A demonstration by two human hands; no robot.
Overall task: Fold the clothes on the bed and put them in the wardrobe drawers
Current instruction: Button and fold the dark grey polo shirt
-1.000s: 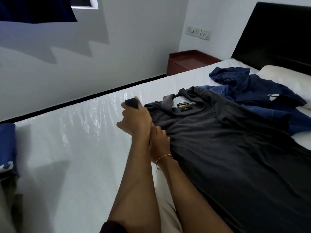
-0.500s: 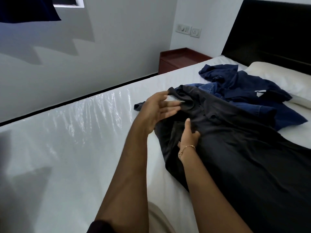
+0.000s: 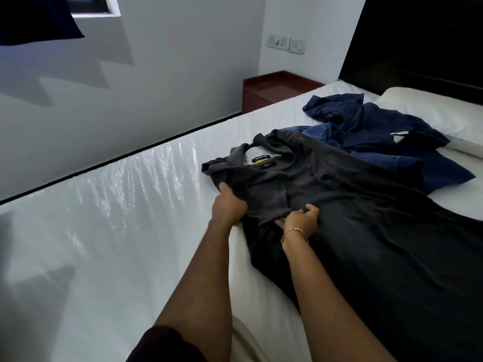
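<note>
Both hands, left hand (image 3: 229, 207) and right hand (image 3: 300, 220), grip folded sleeve of grey shirt (image 3: 339, 205); loose hold risks fold slipping, bunching.

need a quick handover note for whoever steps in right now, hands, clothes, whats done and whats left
Left hand: grips the folded-over sleeve side of the grey polo shirt at its left edge.
Right hand: fingers curled into the same shirt's fabric just beside the left hand.
Clothes: the grey polo lies spread on the bed, collar and label toward the far edge. The blue clothes lie in an unfolded heap behind it, near the pillow.
Done: at most one side of the grey polo turned in.
Left: finish folding the polo, fold the blue clothes, carry everything to the wardrobe drawers, which are not in view.
</note>
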